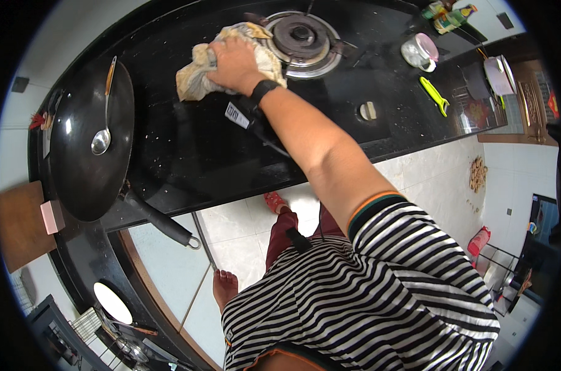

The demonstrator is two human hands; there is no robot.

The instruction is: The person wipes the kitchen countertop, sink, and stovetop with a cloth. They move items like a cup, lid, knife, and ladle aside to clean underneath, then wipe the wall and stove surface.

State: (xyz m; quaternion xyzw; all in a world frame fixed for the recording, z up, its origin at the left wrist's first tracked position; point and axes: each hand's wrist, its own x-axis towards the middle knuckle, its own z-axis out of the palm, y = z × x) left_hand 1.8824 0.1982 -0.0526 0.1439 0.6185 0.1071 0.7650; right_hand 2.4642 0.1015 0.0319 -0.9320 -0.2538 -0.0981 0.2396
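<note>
My right hand (234,62) is spread over a crumpled, stained yellow-and-white cloth (192,86) and presses it on the black stovetop counter (201,143). The cloth's far side meets the metal ring of a gas burner (303,39). A black band circles my right wrist, and a small labelled device (237,116) with a cable sits beside it. My left hand (225,285) hangs low at my left side, partly hidden by my striped shirt; its grip is unclear. Left of the cloth, a black wok (83,181) holds a metal ladle (101,141) with a wooden handle.
The wok's black handle (162,220) juts past the counter edge. Rightward are a stove knob (367,111), a green peeler (433,96), a pink-lidded mug (419,52), glass bottles (452,19) and a white pot (499,75). A white plate (112,303) stands at lower left.
</note>
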